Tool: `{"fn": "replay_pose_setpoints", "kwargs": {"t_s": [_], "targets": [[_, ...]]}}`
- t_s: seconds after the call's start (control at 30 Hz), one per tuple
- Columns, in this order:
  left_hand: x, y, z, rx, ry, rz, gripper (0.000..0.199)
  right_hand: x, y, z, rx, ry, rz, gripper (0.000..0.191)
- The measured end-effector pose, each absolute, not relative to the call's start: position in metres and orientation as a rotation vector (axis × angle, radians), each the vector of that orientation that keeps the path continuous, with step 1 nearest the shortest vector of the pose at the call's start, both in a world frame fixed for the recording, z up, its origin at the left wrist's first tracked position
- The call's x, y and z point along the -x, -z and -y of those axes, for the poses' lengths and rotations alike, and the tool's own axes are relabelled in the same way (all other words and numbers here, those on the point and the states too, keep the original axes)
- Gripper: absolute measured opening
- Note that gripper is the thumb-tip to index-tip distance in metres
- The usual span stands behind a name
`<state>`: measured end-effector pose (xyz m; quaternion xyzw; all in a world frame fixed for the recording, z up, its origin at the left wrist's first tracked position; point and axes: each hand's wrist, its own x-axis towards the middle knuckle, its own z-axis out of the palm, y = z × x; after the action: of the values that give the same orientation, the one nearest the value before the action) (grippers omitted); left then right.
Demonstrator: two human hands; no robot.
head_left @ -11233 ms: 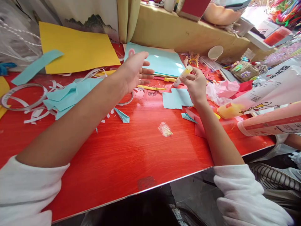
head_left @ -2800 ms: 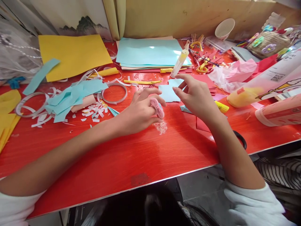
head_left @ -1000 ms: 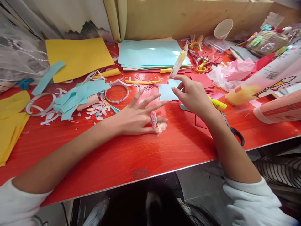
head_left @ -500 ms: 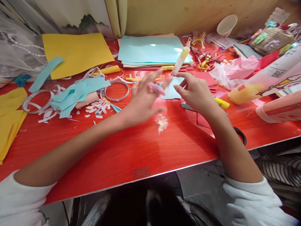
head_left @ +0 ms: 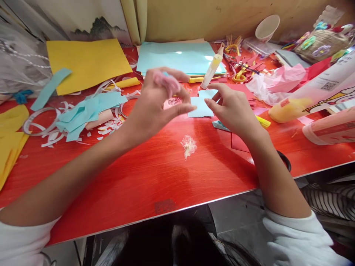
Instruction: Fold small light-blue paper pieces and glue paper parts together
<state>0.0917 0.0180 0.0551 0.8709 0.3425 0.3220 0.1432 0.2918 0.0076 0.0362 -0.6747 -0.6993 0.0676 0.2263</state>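
My left hand (head_left: 162,98) is raised over the table, thumb and fingers curved but apart, with nothing between the tips. A fuzzy pink piece with a bit of blue (head_left: 168,83) sits across its fingers, seemingly worn like a ring; blur hides the detail. My right hand (head_left: 229,105) rests at the right side of small light-blue paper pieces (head_left: 201,108). Its thumb and index finger are spread at the paper's edge, appearing to touch it. Just behind stands a tilted glue stick (head_left: 212,72) with a yellowish top. A clump of pale fibres (head_left: 189,146) lies in front.
Blue strips (head_left: 83,112) and white scraps lie left, near tape rings (head_left: 41,121) and a yellow sheet (head_left: 88,66). A blue paper stack (head_left: 172,57) is behind. Bottles (head_left: 330,129), red paper (head_left: 240,142) and a paper cup (head_left: 267,29) are to the right.
My left hand has drawn back to the left and up, away from the blue paper, and its fingers have curled. My right hand stays nearly in place. The view has shifted slightly.
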Motion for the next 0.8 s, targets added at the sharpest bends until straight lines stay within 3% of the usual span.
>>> {"fn": "replay_pose_setpoints", "kwargs": {"t_s": [0.13,0.23,0.33,0.5,0.57,0.67,0.7,0.73,0.8], "targets": [[-0.092,-0.047,-0.019,-2.635,-0.615,-0.806,0.034,-0.293,-0.035,-0.008,1.852,-0.177,1.942,0.039],[-0.093,-0.043,-0.019,-2.558,-0.735,-0.82,0.024,-0.293,-0.034,-0.008,1.859,-0.176,1.952,0.04],[-0.091,-0.045,-0.022,-2.422,-0.822,-0.885,0.03,-0.293,-0.034,-0.008,1.882,-0.195,1.96,0.04],[-0.088,-0.046,-0.023,-2.53,-0.557,-0.719,0.034,-0.294,-0.034,-0.009,1.884,-0.189,1.961,0.039],[-0.084,-0.047,-0.023,-2.558,-0.403,-0.723,0.048,-0.295,-0.033,-0.009,1.881,-0.189,1.96,0.039],[-0.08,-0.045,-0.024,-2.545,-0.221,-0.732,0.095,-0.296,-0.032,-0.009,1.875,-0.205,1.961,0.04],[-0.08,-0.044,-0.024,-2.565,-0.227,-0.716,0.097,-0.297,-0.032,-0.009,1.873,-0.209,1.963,0.04],[-0.08,-0.042,-0.024,-2.601,-0.27,-0.688,0.084,-0.297,-0.032,-0.01,1.872,-0.209,1.966,0.04],[-0.082,-0.037,-0.024,-2.67,-0.441,-0.631,0.04,-0.297,-0.031,-0.01,1.875,-0.204,1.973,0.04]]}}
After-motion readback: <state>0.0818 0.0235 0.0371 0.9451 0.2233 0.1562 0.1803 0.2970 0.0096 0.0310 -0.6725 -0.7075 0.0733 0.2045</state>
